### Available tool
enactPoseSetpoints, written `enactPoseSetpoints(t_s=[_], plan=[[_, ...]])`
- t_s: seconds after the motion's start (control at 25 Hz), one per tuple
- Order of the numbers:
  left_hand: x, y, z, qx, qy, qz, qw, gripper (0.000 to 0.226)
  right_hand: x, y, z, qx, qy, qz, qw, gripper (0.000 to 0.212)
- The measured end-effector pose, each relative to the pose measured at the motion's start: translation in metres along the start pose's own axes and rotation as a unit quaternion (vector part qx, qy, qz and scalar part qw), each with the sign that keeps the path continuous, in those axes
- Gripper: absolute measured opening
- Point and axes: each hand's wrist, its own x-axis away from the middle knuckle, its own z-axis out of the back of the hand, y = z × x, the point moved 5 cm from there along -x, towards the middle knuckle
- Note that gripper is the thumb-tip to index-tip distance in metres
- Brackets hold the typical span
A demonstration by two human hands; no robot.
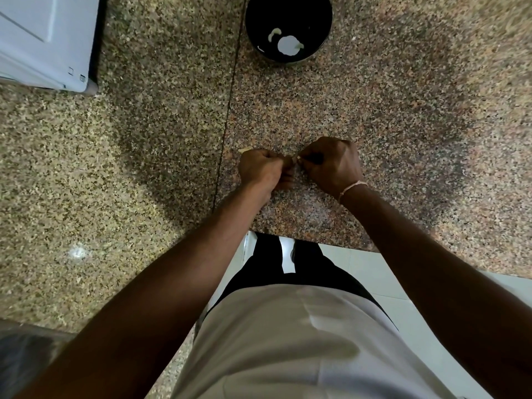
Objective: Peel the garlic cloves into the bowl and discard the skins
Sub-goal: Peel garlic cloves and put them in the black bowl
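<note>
A garlic clove [296, 160], only a small pale sliver showing, is pinched between both hands above a speckled granite counter [144, 139]. At far left sits the corner of a white appliance [43, 38]. A dark seam [230, 96] runs down the stone. The left hand [259, 169] curls its fingers around the clove; the right hand [331, 165], with a pale thread bracelet [352, 188] at the wrist, pinches its other end. Farther back stands a black bowl [316, 33] holding pale pieces. Pale floor tiles [417, 283] show below the counter edge.
</note>
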Motion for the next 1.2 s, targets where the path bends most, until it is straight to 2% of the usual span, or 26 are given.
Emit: enactPoseSetpoints(t_s=[0.4, 0.56, 1.2], plan=[[0.007, 0.005, -0.004, -0.014, 0.015, -0.017, 1.000, 0.018, 0.001, -0.002, -0.001, -0.006, 0.001, 0.010, 1.000, 0.014], [0.004, 0.003, -0.003, 0.004, -0.002, 0.003, 1.000, 0.013, 0.001, 0.004, -0.002, -0.017, -0.001, 0.005, 1.000, 0.013], [0.002, 0.001, -0.003, 0.042, -0.041, 0.029, 0.998, 0.019, -0.002, 0.011, -0.001, -0.048, -0.005, -0.007, 0.999, 0.011]])
